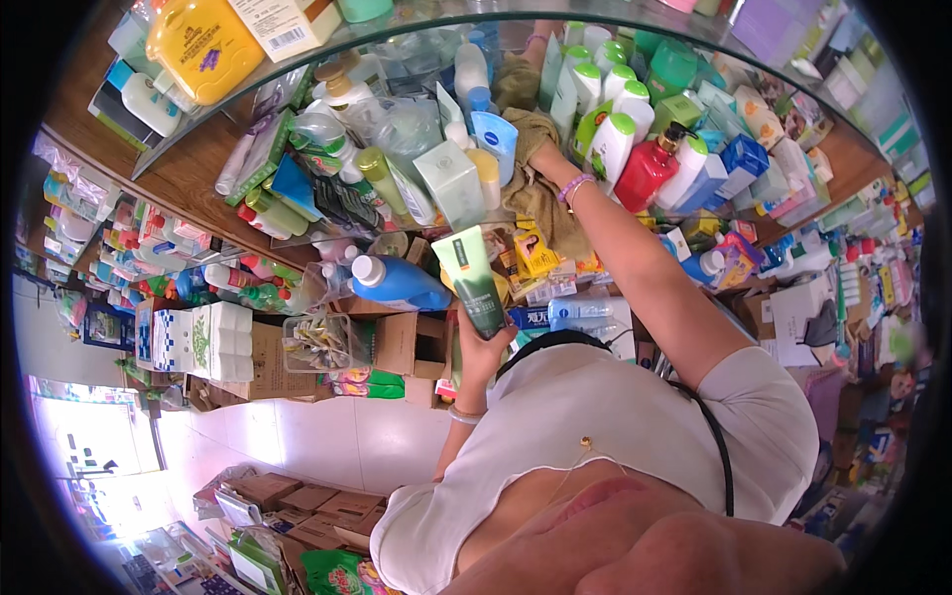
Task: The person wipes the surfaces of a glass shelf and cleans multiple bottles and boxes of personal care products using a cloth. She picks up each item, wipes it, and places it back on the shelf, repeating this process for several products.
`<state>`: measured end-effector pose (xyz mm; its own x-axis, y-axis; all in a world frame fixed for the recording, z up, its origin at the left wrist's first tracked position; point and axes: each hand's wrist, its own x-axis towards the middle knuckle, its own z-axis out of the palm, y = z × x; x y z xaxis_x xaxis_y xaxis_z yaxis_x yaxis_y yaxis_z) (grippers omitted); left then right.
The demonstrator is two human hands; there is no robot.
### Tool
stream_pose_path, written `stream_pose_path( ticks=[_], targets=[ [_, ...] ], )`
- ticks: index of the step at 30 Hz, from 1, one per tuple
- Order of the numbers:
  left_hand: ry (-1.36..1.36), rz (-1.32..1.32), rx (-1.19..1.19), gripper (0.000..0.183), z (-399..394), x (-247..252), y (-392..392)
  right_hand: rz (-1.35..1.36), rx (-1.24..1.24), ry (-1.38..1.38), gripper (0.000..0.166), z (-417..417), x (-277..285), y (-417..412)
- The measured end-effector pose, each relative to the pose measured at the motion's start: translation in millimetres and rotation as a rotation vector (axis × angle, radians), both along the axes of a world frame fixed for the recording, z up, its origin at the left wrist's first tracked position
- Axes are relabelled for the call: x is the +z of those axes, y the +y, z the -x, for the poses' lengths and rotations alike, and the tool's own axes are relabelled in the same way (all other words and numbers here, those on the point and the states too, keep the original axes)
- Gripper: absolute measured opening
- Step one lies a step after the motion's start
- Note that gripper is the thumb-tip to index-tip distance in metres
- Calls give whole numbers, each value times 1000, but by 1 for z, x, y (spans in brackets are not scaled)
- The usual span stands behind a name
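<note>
My left hand (481, 349) grips the lower end of a green squeeze tube (468, 279), held tilted below the shelf edge. My right hand (548, 155) reaches onto the glass shelf (494, 220) and is wrapped in a brown cloth (529, 134), which hides most of the fingers. Part of the cloth hangs over the shelf's front edge. Just left of the cloth stands a light blue tube (494, 145), beside a pale box (448, 182). To the right are white bottles with green caps (613, 145) and a red pump bottle (645, 175).
An upper glass shelf (416, 31) curves above, carrying a yellow bottle (202, 48). A blue jug (405, 282) lies on the lower level near a clear plastic basket (318, 343). Cardboard boxes (331, 509) are stacked on the floor behind. A mirrored back reflects the goods and my right arm.
</note>
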<state>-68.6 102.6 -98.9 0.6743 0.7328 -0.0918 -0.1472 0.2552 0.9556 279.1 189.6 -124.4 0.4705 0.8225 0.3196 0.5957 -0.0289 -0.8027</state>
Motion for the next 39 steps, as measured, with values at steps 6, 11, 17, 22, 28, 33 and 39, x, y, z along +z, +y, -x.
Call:
stream_pose_path(
  ticks=[6,11,17,22,28,33,39],
  targets=[
    [9,-60,-48,57,5,3,-12,83,48,34,36,22,22,-51],
    [34,-84,-101,58,11,5,-25,52,46,278,37,49,23,-91],
    [52,-82,-93,56,12,-1,-29,-24,15,423,38,77,11,-142],
    [102,-60,-85,55,10,-3,-21,-174,-35,244,28,39,6,-93],
    [111,-19,-25,54,8,-10,-18,311,-206,-161,25,6,15,12],
    [104,15,36,55,5,-16,-10,288,-293,-454,13,3,-35,13],
    [96,-10,-46,59,0,3,-11,205,-172,-749,14,10,-27,-6]
  ],
)
